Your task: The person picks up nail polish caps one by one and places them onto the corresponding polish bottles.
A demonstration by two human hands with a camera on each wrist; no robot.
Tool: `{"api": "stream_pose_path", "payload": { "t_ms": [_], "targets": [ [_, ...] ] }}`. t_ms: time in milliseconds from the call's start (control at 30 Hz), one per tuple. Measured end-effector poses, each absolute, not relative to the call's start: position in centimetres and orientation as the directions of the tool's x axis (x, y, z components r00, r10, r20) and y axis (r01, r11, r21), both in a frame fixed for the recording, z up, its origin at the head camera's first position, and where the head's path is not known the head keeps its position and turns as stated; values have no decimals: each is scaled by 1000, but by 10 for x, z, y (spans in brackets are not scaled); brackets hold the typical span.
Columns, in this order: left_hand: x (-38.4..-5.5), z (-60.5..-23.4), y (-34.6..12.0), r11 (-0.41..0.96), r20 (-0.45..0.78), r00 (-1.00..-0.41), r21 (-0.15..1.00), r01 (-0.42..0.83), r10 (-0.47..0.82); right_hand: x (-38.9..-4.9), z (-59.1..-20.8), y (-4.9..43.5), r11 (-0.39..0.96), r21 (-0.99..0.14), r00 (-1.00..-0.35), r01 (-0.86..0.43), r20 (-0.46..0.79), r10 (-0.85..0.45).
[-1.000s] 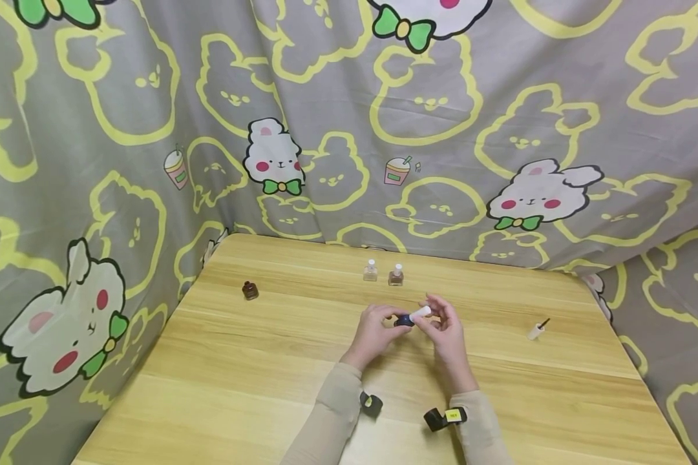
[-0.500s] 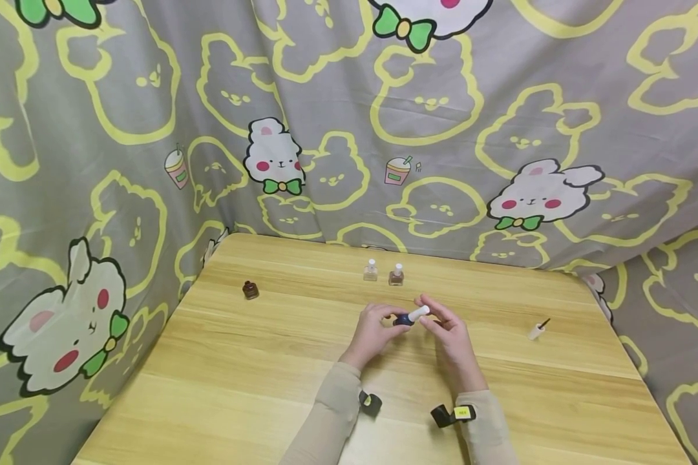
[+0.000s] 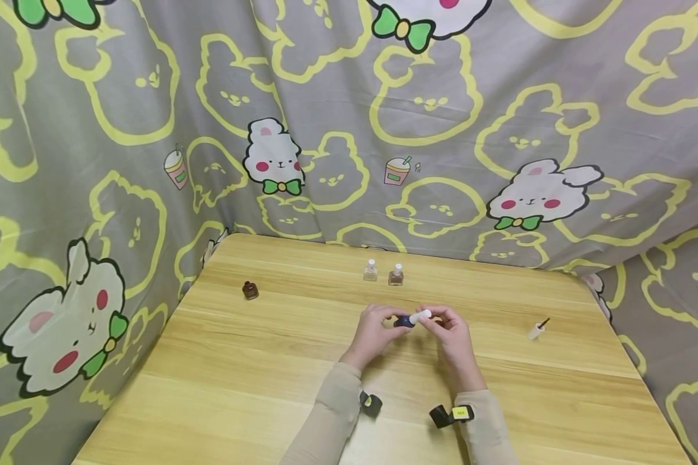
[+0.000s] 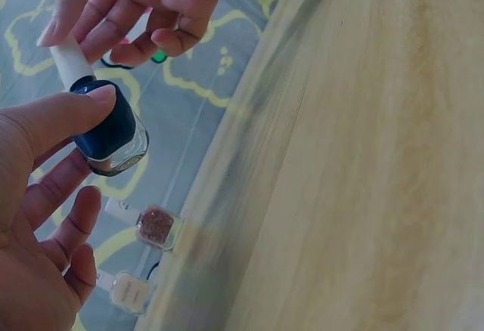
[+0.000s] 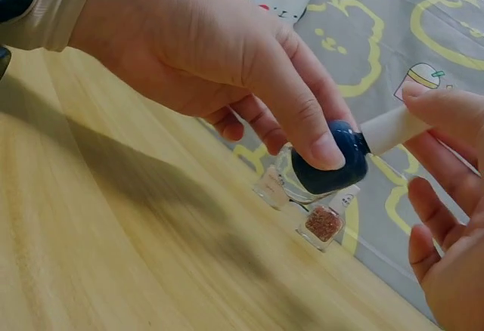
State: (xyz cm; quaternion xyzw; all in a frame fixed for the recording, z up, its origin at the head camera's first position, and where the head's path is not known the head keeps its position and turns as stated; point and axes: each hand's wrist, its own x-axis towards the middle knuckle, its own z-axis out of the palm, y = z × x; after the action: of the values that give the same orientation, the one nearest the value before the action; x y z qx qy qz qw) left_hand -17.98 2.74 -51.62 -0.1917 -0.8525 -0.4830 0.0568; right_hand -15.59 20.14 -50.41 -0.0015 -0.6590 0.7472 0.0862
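Note:
A nail polish bottle (image 4: pixel 110 123), dark blue with a clear glass base, is pinched between the thumb and fingers of my left hand (image 3: pixel 376 330). It is tilted, held above the table. Its long white cap (image 5: pixel 393 129) meets the neck of the bottle. My right hand (image 3: pixel 452 339) pinches that cap between thumb and forefinger, its other fingers (image 4: pixel 136 44) loosely curled and apart from the bottle. Farther right on the table, a loose white cap (image 3: pixel 536 331) lies with its dark brush pointing up and away. A dark brown bottle (image 3: pixel 250 290) without a cap stands at the left.
Two capped nail polish bottles stand near the table's back edge, a clear pale one (image 3: pixel 370 270) and a brownish one (image 3: pixel 396 275). A grey patterned curtain (image 3: pixel 337 116) hangs behind and beside the wooden table (image 3: pixel 238 374).
My right hand shifts slightly right and its raised forefinger comes down onto the white cap, the fingers changing their hold. The left hand and the blue bottle barely move.

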Motion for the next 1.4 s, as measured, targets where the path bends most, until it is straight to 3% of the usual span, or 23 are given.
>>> {"api": "stream_pose_path", "payload": {
  "t_ms": [400,700,900,1133,1400],
  "targets": [
    [-176,-513,33,489,297,-910,771,407,290,-154,-500,193,-128,-981,-965,-143,109,238],
    [-177,-514,29,475,323,-905,772,422,278,-155,-504,197,-88,-968,-972,-234,229,57],
    [-178,-514,27,459,315,-910,789,408,269,-157,-509,203,-148,-967,-975,-209,217,-41],
    [-180,-516,26,444,311,-913,802,401,263,-156,-514,206,-251,-958,-985,-140,161,-68],
    [-179,-514,26,443,295,-919,809,386,263,-156,-512,204,-252,-959,-990,-131,139,-15]
  ]
}}
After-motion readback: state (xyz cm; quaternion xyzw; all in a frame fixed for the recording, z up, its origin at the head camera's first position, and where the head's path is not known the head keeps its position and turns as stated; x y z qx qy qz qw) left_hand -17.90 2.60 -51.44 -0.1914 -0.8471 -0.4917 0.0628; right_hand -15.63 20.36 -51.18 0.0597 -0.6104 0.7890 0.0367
